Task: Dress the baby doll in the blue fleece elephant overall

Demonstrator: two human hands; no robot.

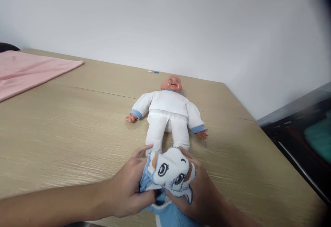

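Observation:
A baby doll (169,104) in white clothes with blue cuffs lies on its back on the table, head at the far end and arms spread. Close to me, a soft blue cloth item with a white animal face (172,171) is gripped between both hands; its exact kind is unclear. My left hand (131,182) is closed on its left side, thumb at the dark opening below the face. On the opposite side, my right hand (199,185) is closed around the cloth. Both hands are at the doll's lower legs, and the cloth hides its feet.
The wooden table (90,127) reaches back to a pale wall. A pink cloth (31,71) is spread at the far left. Behind the doll's head, a blue-capped pen (152,71) lies near the back edge. Dark furniture (300,130) stands beyond the right edge.

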